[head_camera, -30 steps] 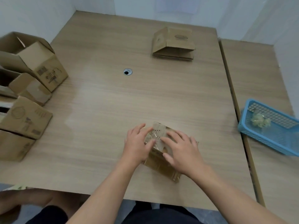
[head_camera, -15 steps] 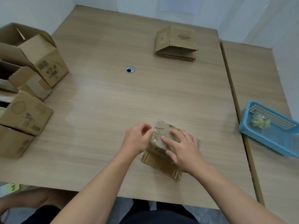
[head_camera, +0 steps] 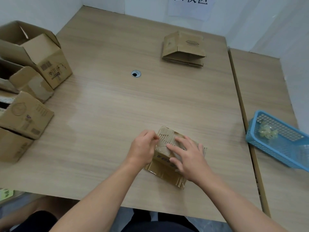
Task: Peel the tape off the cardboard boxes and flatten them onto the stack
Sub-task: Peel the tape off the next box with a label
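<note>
Left hand's [head_camera: 142, 148] pinch on tape [head_camera: 160, 147], right hand [head_camera: 190, 156] flat on box [head_camera: 167, 174].

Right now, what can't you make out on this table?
Head view only.
box top: right hand covers it.
tape: clear; left hand hides how much is lifted.
left boxes: cut by the frame edge.
basket: cut by the right edge, contents blurred.
sign: cut by the top edge.

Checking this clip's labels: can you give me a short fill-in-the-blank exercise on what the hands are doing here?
1. The left hand pinches clear ____ on the small box.
2. The straight fingers pressing that box down belong to the ____.
3. Crumpled wads lie in a ____ basket.
Missing: tape; right hand; blue.
</note>
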